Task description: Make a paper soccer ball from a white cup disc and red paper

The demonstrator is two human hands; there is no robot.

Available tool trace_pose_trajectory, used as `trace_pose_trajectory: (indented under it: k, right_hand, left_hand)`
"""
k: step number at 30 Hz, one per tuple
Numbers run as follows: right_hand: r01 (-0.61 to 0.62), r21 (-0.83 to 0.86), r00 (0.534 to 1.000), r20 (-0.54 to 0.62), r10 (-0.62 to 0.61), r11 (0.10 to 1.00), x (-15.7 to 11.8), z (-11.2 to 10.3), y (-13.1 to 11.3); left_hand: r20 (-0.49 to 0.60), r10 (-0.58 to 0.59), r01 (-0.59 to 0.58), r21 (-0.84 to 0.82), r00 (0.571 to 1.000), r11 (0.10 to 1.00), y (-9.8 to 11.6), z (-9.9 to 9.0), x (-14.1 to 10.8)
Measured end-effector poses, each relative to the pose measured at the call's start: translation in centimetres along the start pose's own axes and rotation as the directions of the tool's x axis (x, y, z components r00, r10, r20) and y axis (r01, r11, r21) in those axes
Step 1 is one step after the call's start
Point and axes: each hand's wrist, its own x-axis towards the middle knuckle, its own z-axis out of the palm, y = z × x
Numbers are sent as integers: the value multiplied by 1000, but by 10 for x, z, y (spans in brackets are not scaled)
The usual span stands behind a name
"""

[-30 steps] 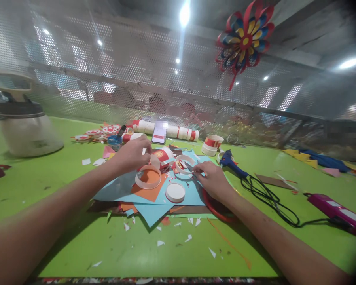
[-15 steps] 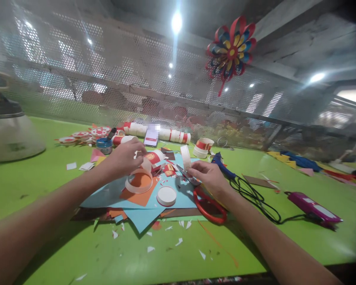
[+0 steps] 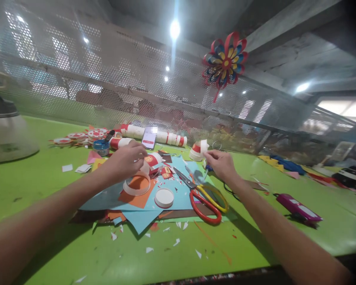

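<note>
My left hand (image 3: 127,159) hovers above the paper pile, its fingers loosely bent and apart, with nothing visible in them. Just below it a clear-white ring (image 3: 138,185) rests on orange paper (image 3: 141,198), beside a red-and-white cup piece (image 3: 153,159). Farther right, my right hand (image 3: 222,163) pinches a small white paper ring (image 3: 205,146), partly hidden by the fingertips. Right behind that ring are stacked red-and-white cup rings (image 3: 195,152). Scissors (image 3: 206,209) with red and yellow handles lie partly open on the blue paper (image 3: 178,196), near a white round lid (image 3: 164,198).
A phone (image 3: 148,137) leans against long red-and-white tubes (image 3: 172,138) at the back. A blue jar (image 3: 101,147) stands left. At right lies a purple corded device (image 3: 298,208). Paper scraps litter the green table (image 3: 106,261). A paper flower (image 3: 226,63) hangs above.
My right hand has moved away and to the right with the white ring, up to the stacked cup rings, uncovering the scissors. My left hand stays nearly in place. The view has shifted slightly.
</note>
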Motion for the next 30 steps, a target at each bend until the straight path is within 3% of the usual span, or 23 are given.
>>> trace_pose_trajectory:
  k: [5,13,18,22,26,30]
  right_hand:
    - [3,-390,995,89,34,921,65,-21,16]
    - [152,-670,917,371,150,727,129,8,23]
    - [246,-710,859,475,192,659,139,23,24]
    - [278,-715,840,505,198,641,136,31,27]
    - [283,-716,851,494,177,638,135,29,29]
    - [255,-723,901,418,114,642,135,20,30]
  left_hand:
    - [-5,25,-25,18,1000,1000,8,-3,0]
    - [24,45,-46,24,999,999,12,-4,-3]
    - [32,40,-40,18,999,999,20,-10,-2]
    - [55,32,-32,7,998,999,29,-14,-1]
    - [66,30,-30,4,997,1000,31,-13,-2]
    - [62,41,-41,-4,997,999,30,-12,-2]
